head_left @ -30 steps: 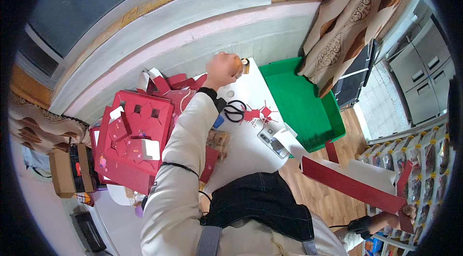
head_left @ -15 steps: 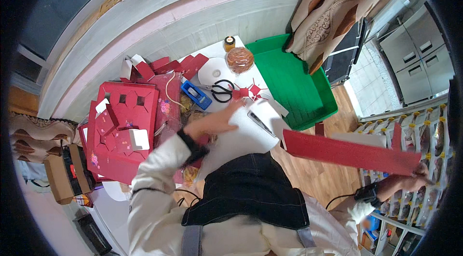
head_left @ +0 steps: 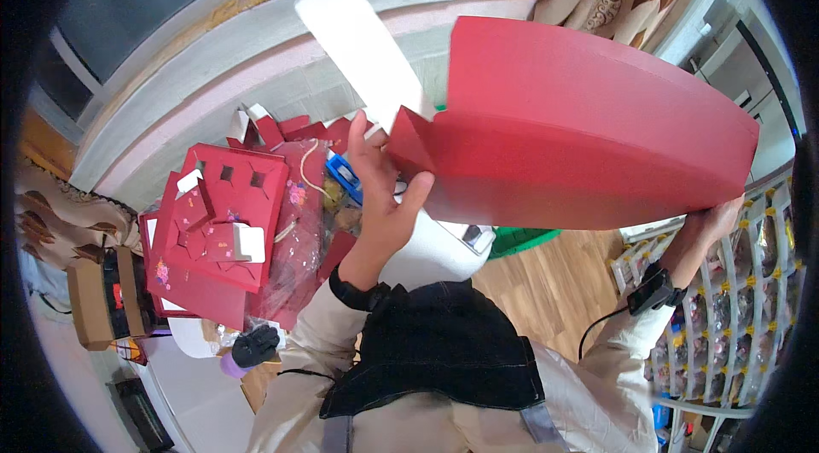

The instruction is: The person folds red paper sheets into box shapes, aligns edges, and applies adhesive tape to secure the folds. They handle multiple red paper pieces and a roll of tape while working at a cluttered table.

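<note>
A large folded red cardboard box (head_left: 589,129) is up in the air before me, its broad red side and a fold line in view. My right hand (head_left: 717,227) grips its lower right corner, the fingers partly hidden by the card. At the left end, my left hand (head_left: 388,201) is raised with thumb and fingers apart, right beside a small red end flap (head_left: 411,142). I cannot tell whether the fingertips touch that flap. A blurred white flap (head_left: 363,52) sticks up at the same end, over the wall.
Left on the table lies a stack of red cardboard trays with cutouts (head_left: 247,188), next to clear plastic wrap (head_left: 294,261). A blue tape dispenser (head_left: 344,176) and white foam sheet (head_left: 439,252) are partly covered. A green bin (head_left: 520,240) peeks out below the box; a shelf rack (head_left: 725,308) stands right.
The red box has been raised and turned, from a narrow strip to its broad side facing me. My left hand has moved from above the foam sheet to the box's left end.
</note>
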Tool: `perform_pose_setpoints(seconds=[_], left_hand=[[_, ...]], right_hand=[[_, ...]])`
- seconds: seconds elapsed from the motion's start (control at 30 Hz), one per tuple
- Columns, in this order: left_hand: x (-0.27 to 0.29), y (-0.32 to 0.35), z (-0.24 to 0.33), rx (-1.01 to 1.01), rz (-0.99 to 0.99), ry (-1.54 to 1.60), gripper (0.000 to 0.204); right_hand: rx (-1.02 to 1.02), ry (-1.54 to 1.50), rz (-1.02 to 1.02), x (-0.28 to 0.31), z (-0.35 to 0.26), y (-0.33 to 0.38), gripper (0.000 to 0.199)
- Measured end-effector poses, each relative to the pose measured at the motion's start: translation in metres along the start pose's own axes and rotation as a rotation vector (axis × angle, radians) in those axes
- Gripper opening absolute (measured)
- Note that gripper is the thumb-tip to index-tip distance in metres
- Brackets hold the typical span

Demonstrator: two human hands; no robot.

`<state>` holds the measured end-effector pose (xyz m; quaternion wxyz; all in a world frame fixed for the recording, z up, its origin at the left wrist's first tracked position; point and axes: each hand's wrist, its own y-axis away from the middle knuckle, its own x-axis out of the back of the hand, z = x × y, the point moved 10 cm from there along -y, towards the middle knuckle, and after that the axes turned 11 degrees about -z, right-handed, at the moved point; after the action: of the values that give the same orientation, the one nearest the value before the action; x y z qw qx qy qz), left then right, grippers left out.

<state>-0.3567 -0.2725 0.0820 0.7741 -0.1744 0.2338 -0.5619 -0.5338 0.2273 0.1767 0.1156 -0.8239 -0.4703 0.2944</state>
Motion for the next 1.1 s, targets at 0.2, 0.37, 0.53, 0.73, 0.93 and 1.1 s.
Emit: perform_pose_setpoints(seconds=[0.2,0.37,0.53,0.73,0.93,1.1], left_hand=[[0.017,0.005,0.049,0.047,-0.029,-0.161,0.077],[0.045,0.033,0.042,0.175,0.165,-0.051,0.047],[0.056,0.079,0.02,0.413,0.299,0.133,0.045],[0.072,0.129,0.009,0.432,0.315,0.367,0.057],[0.171,0.21,-0.026,0.444,0.41,0.359,0.063],[0.142,0.21,0.001,0.673,0.1,0.091,0.053]], right_hand=[[-0.246,-0.239,-0.299,-0.084,-0.004,0.075,0.065],[-0.279,-0.174,-0.7,-0.09,0.047,0.134,0.068],[-0.444,-0.02,-0.956,-0.078,0.076,0.188,0.074],[-0.449,0.076,-1.116,-0.089,0.067,0.217,0.066],[-0.426,0.109,-1.101,-0.075,0.057,0.227,0.087],[-0.413,0.143,-1.174,-0.064,0.062,0.231,0.086]])
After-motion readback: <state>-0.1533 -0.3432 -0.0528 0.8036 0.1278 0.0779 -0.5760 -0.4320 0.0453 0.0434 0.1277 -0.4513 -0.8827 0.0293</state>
